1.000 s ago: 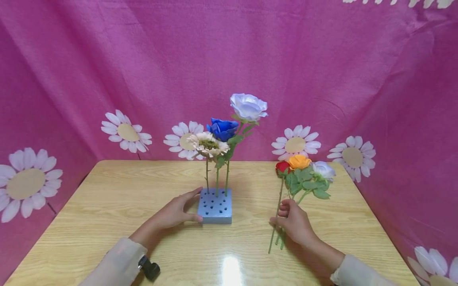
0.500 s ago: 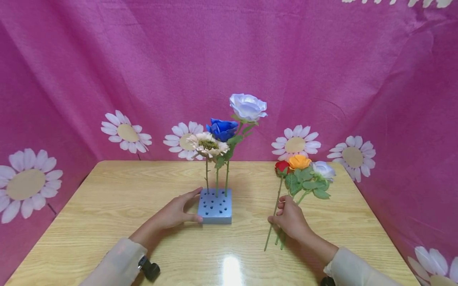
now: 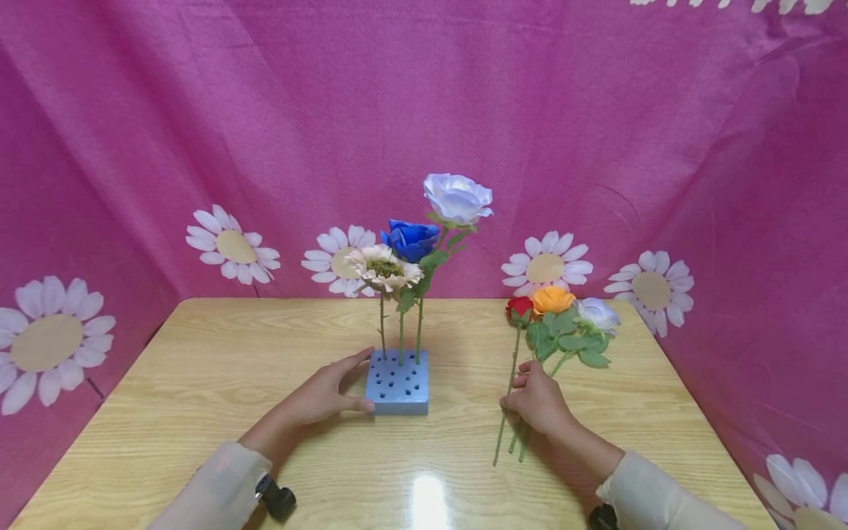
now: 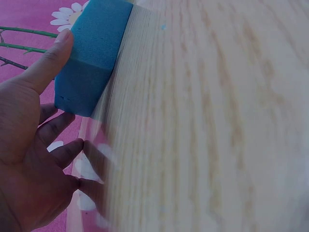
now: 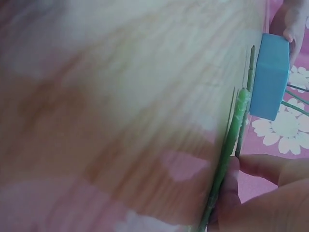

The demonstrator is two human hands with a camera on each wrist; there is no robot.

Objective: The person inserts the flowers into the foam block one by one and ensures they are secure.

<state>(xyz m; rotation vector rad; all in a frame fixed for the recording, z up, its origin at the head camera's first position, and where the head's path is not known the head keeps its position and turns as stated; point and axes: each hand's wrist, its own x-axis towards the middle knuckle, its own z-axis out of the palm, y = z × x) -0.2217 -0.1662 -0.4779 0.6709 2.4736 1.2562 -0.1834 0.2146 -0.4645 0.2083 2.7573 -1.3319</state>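
A pale blue foam block with several holes stands on the table. My left hand holds its left side, thumb at the front corner and fingers at the back; in the left wrist view the thumb lies against the block. Upright in its back row are a cream daisy-like flower, a blue rose and a pale lilac rose. My right hand pinches the stem of a red rose, whose tip points toward me. An orange rose and another lilac rose lie beside it.
The wooden table is bordered by a magenta cloth printed with white daisies. A black wrist camera sits at the left sleeve. Bright glare shows on the table's near part.
The red rose's stem has shifted slightly left, away from the other two stems, with my right hand. My left hand and the block have stayed in place.
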